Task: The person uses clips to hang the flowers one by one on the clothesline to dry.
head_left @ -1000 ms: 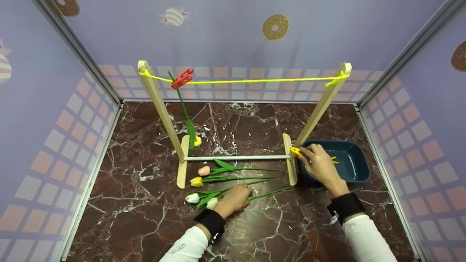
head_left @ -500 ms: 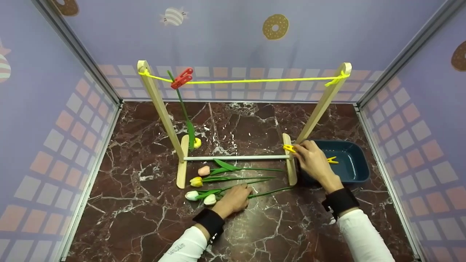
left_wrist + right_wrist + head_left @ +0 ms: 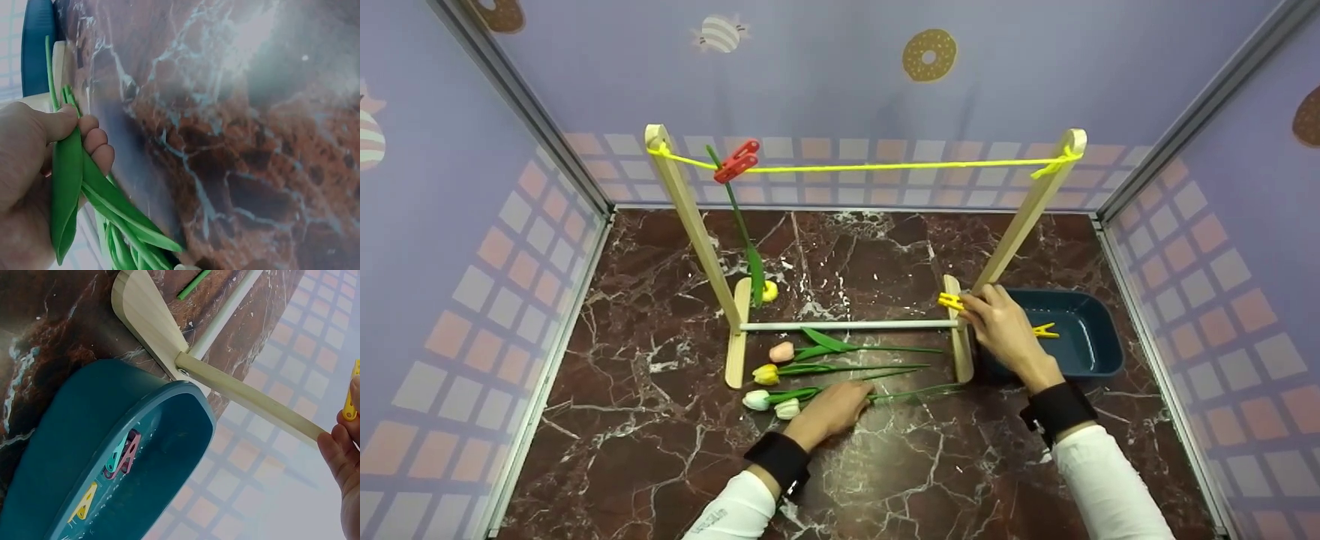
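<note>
My left hand [image 3: 834, 411] pinches the green stem of a white tulip [image 3: 787, 409] between thumb and fingers, low over the marble surface; its leaf [image 3: 67, 185] hangs across the palm in the left wrist view. A yellow clothespin [image 3: 951, 301] is pinched in the fingertips of my right hand [image 3: 1003, 326], beside the rack's right post. Another whitish tulip [image 3: 756, 400], a yellow tulip [image 3: 766, 374] and a pink tulip [image 3: 781, 352] lie in front of the rack. On the yellow cord [image 3: 870, 167], a red clothespin [image 3: 735, 161] holds a yellow tulip [image 3: 769, 291] head down.
The wooden rack's right post [image 3: 1020, 225] rises near my right hand, and a white rod [image 3: 847, 325] joins its feet. At right stands a dark blue basin [image 3: 1116, 352] holding several clothespins, among them a teal one [image 3: 116, 455]. Patterned panels [image 3: 840, 97] enclose the back and sides.
My right hand has carried the yellow clothespin left and slightly up, away from the basin. My left hand has shifted a little left, and the white tulip's head has moved left and slightly back.
</note>
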`<state>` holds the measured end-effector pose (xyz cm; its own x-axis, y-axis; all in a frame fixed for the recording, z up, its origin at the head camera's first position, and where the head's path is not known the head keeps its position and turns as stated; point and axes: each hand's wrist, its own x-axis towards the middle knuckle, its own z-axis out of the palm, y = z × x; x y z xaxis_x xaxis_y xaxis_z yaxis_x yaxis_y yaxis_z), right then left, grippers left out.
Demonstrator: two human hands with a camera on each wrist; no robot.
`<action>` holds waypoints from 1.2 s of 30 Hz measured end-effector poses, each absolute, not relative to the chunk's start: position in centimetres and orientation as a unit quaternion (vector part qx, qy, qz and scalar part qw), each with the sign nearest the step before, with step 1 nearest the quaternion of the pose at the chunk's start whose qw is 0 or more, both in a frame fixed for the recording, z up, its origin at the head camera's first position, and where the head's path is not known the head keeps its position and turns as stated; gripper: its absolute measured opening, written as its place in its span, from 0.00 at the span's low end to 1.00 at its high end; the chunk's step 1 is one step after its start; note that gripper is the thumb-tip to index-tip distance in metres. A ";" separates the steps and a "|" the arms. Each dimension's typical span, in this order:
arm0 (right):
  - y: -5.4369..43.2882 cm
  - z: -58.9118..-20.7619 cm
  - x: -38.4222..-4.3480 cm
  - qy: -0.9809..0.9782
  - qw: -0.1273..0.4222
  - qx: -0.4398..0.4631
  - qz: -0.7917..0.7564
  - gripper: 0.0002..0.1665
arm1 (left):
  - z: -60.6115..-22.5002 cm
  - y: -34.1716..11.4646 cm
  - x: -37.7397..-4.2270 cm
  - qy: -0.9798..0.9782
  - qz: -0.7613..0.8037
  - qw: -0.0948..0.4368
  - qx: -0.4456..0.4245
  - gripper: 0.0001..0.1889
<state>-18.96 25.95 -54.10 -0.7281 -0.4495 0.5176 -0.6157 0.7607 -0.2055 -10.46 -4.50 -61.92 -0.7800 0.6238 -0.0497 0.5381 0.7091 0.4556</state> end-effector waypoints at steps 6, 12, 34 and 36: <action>25.9 -54.0 -19.2 -0.908 0.235 0.298 0.177 0.12 | -61.2 -5.0 -10.7 0.917 0.210 0.082 0.330 0.05; 25.7 -53.9 -19.2 -0.907 0.236 0.302 0.177 0.12 | -60.3 -5.7 -10.9 0.914 0.229 0.073 0.326 0.06; 24.7 -54.2 -19.1 -0.891 0.250 0.320 0.204 0.11 | -56.6 -8.2 -11.6 0.902 0.311 0.025 0.298 0.10; 24.6 -54.3 -19.1 -0.890 0.250 0.320 0.206 0.12 | -56.2 -8.3 -11.7 0.900 0.318 0.022 0.296 0.10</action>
